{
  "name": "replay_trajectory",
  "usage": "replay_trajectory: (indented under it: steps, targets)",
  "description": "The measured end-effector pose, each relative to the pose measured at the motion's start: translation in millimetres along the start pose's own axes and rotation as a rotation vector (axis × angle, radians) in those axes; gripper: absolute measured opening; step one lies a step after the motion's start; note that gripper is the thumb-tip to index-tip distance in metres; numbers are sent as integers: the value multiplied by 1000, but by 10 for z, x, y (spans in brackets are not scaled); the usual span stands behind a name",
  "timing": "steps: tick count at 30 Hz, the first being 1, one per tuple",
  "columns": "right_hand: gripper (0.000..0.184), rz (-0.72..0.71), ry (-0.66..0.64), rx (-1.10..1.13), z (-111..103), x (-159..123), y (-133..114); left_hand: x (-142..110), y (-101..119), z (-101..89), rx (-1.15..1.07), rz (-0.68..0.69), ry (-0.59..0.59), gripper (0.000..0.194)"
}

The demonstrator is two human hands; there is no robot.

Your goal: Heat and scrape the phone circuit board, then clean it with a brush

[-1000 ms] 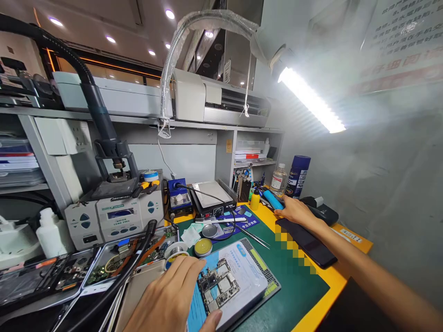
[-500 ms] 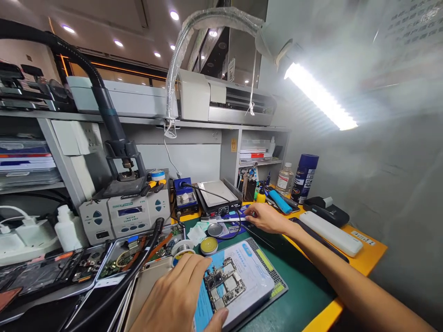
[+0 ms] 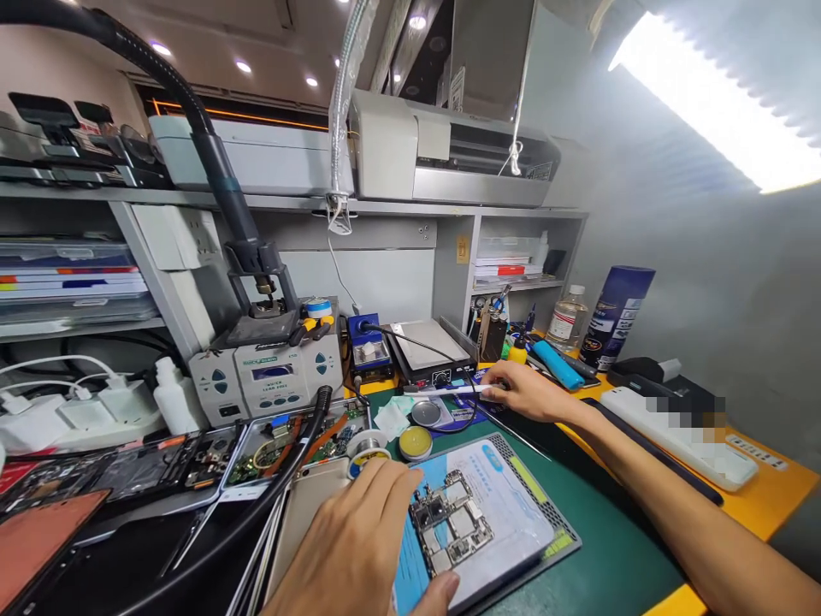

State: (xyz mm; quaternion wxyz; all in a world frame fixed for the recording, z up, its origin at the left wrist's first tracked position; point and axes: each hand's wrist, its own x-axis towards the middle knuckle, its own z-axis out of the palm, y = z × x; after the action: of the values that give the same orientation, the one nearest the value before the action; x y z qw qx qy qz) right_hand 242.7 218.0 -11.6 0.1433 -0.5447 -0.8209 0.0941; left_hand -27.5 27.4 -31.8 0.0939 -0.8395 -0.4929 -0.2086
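A phone circuit board (image 3: 458,524) lies on a white and blue box (image 3: 516,522). At the box's left side rests my left hand (image 3: 359,535), its fingers stretched toward the far edge and its thumb apart, near the board's lower corner. My right hand (image 3: 513,389) reaches over the back of the green mat, with finger and thumb closed on a slim white pen-like tool (image 3: 455,390). That tool points left, in front of the hot plate (image 3: 433,346). Close by are an open tin of yellowish paste (image 3: 416,443), its grey lid (image 3: 426,412) and a solder spool (image 3: 367,449).
A blue soldering station (image 3: 367,346) with a black cord stands beside a grey rework station (image 3: 269,376). A thick black hose (image 3: 282,479) crosses the left side over phone parts. Bottles, a blue can (image 3: 619,316) and a long white case (image 3: 676,436) line the right.
The camera view has shifted, moving the scene down and to the right in part. My right hand now lifts the white tool slightly; my left hand stays by the box.
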Motion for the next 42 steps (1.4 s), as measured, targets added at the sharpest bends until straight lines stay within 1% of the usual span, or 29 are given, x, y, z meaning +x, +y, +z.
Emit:
replay_trajectory:
  steps: [4,6,9,11,13,16,19,21,24,27,29,32,35,39,42]
  targets:
    - [24,15,22,70,-185,-67,116,-4,4,-8,-8,-10,-3,52]
    - [26,51,57,94,-303,-138,210,-9,18,-39,-17,-23,6,50]
    - [37,149,155,128,-463,-277,328,-22,36,-88,-40,-48,15,52]
    - [51,184,186,177,-508,-346,349,-33,33,-97,-36,-62,3,57]
    - [59,199,158,236,-479,-373,302,-47,22,-85,-14,-66,-4,60]
    - [68,183,39,311,-321,-350,129,-60,13,-60,4,-65,-3,60]
    - [70,159,-71,353,-145,-306,-63,-54,26,-57,-34,-85,-9,51]
    - [70,167,-107,363,-73,-285,-152,-43,37,-59,-58,-108,-4,47]
    - [70,221,-115,354,-36,-264,-207,-40,32,-38,-74,-101,-9,46]
    - [68,261,-113,344,-29,-249,-196,-64,6,9,-89,-79,26,48]
    - [66,259,-125,355,-21,-240,-177,-82,-8,34,-87,-85,41,48]
    - [65,241,-141,390,-13,-226,-154,-94,-10,44,-83,-89,18,46]
    - [68,243,-143,437,-16,-218,-148,-85,1,37,-95,-106,0,45]
    - [77,256,-138,534,-5,-223,-162,-72,9,22,-108,-104,10,44]
    - [73,260,-158,647,14,-230,-178,-71,12,8,-108,-109,8,45]
